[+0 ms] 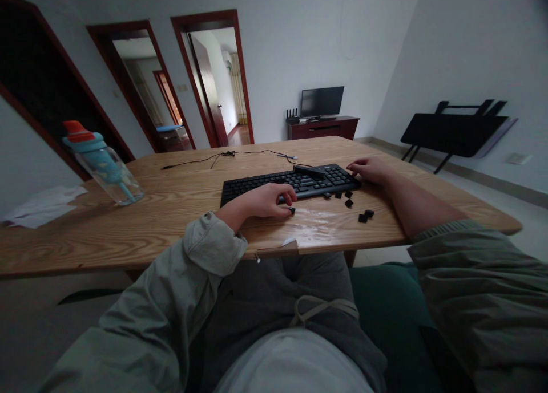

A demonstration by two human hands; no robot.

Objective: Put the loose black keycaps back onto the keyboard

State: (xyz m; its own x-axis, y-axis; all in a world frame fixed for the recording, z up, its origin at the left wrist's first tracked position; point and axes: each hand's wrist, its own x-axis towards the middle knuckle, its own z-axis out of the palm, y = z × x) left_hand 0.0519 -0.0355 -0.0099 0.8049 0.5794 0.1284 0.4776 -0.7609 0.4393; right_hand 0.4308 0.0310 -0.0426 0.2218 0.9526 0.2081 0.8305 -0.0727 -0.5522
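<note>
A black keyboard (257, 186) lies on the wooden table in front of me, several of its keycaps loose beside it. My left hand (272, 202) rests at its front edge, thumb and fingers closed on a small black keycap (292, 210) just above the tabletop. At the keyboard's right end, my right hand (371, 170) has its bent fingers gripping the corner. A long black object (309, 171) lies tilted across the keys; its kind is unclear. Loose keycaps (349, 203) are scattered between the keyboard and the table's front edge, with a pair (363, 217) further right.
A clear bottle with an orange lid (107, 165) stands at the left, near white paper (45, 205). Behind the keyboard runs a thin black cable (231, 153). A brown piece with a white scrap (278, 248) sits at the front edge of the table (171, 222).
</note>
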